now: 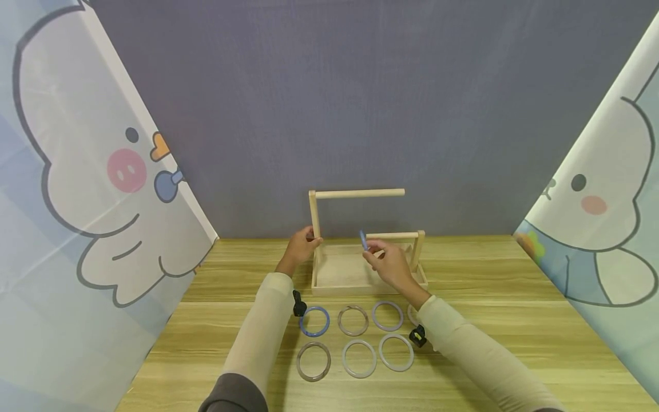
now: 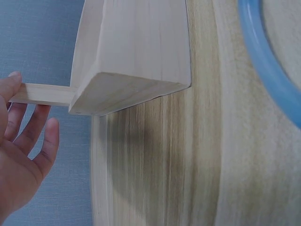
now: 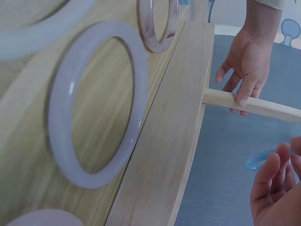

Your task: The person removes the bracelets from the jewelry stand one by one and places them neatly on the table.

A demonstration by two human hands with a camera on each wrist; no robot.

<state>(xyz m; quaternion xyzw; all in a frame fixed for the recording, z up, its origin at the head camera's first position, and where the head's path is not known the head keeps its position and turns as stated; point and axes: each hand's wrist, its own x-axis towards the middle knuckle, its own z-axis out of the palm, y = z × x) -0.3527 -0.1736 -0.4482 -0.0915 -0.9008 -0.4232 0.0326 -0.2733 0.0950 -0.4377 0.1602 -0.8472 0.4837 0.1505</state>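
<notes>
My left hand (image 1: 300, 247) grips the upright post (image 1: 314, 216) at the left end of a light wooden display stand, thumb on one side and fingers on the other. My right hand (image 1: 389, 263) pinches a blue bangle (image 1: 363, 239), which appears nearly edge-on in the head view. This bangle is beside the free end of the stand's lower rod (image 1: 393, 236). Higher up, the bare upper rod (image 1: 360, 194) runs rightward from the left post. In the right wrist view, the held bangle (image 3: 256, 162) is partly hidden by my fingers.
In front of the stand's tray (image 1: 360, 290), several bangles lie flat in two rows on the wooden table, among them a blue one (image 1: 314, 336), a lavender one (image 1: 388, 330) and a brown one (image 1: 313, 380). My right sleeve partly covers another. A grey cloth (image 1: 360, 103) hangs behind.
</notes>
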